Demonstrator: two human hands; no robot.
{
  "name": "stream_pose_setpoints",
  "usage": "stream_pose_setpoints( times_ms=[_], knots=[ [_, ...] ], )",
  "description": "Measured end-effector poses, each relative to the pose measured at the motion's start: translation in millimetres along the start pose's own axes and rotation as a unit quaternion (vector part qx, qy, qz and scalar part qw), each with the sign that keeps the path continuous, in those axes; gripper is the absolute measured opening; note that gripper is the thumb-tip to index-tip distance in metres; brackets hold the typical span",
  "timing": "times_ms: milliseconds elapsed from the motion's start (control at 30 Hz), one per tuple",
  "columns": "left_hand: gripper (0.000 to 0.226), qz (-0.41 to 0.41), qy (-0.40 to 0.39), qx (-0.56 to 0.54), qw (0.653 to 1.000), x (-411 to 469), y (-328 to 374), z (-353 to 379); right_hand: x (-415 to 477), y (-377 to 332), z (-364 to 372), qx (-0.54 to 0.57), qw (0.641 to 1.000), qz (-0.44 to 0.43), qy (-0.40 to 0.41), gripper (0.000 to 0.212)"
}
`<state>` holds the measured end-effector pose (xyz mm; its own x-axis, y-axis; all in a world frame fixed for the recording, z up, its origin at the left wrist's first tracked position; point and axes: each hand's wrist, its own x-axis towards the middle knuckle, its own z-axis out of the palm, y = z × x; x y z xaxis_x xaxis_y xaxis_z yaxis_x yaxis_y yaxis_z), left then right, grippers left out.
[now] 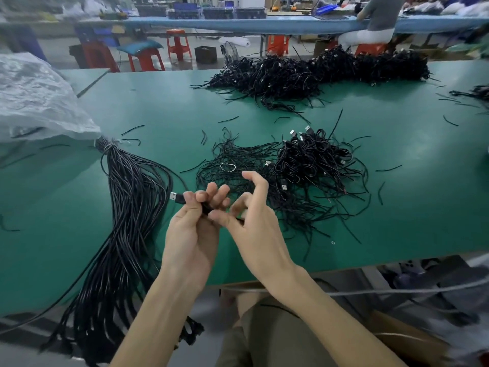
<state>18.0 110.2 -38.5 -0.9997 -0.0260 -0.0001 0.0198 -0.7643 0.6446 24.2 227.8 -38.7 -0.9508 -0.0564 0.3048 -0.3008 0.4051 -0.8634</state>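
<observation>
My left hand (194, 229) grips a black USB cable (177, 198) above the green table (397, 207); its silver plug sticks out to the left of my fingers. My right hand (254, 221) meets the left one, thumb and forefinger pinching the cable's black wire between the two hands, other fingers raised and curled. Most of the held cable is hidden inside my hands. A long tied bundle of black cables (132, 207) lies at the left and hangs over the front edge. A heap of coiled USB cables (315, 157) lies just beyond my hands.
A mass of thin black ties (238, 160) spreads beside the coiled heap. A big pile of black cables (317, 70) lines the far edge. A clear plastic bag (34, 99) sits at the left. Red stools (178, 43) and a seated person (375, 19) are beyond the table.
</observation>
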Motion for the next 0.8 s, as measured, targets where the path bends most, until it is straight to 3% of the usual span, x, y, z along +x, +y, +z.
stream_pose_setpoints(
  times_ms=[100, 200, 433, 567, 700, 800],
  knots=[
    [0.035, -0.015, -0.039, 0.022, 0.999, -4, 4, -3, 8, 6, -8, 0.069, 0.991, 0.078, -0.089, 0.049],
    [0.037, -0.037, -0.054, 0.094, 0.993, -9, 7, -6, 11, 10, -9, 0.146, 0.972, 0.087, -0.162, 0.03],
    [0.036, -0.028, -0.092, 0.228, 0.969, -11, 13, -16, 4, 18, -5, 0.104, 0.984, 0.079, -0.118, 0.027],
    [0.03, 0.043, -0.075, 0.402, 0.912, -13, 17, -21, 1, 17, -9, 0.039, 0.997, 0.047, -0.056, 0.038],
    [0.022, 0.113, -0.011, 0.512, 0.851, -16, 14, -25, 2, 11, -10, -0.003, 0.999, -0.012, -0.032, 0.032],
    [0.018, 0.083, -0.015, 0.477, 0.875, -13, 17, -29, 5, 13, -14, -0.06, 0.994, -0.035, -0.078, 0.033]
  ],
)
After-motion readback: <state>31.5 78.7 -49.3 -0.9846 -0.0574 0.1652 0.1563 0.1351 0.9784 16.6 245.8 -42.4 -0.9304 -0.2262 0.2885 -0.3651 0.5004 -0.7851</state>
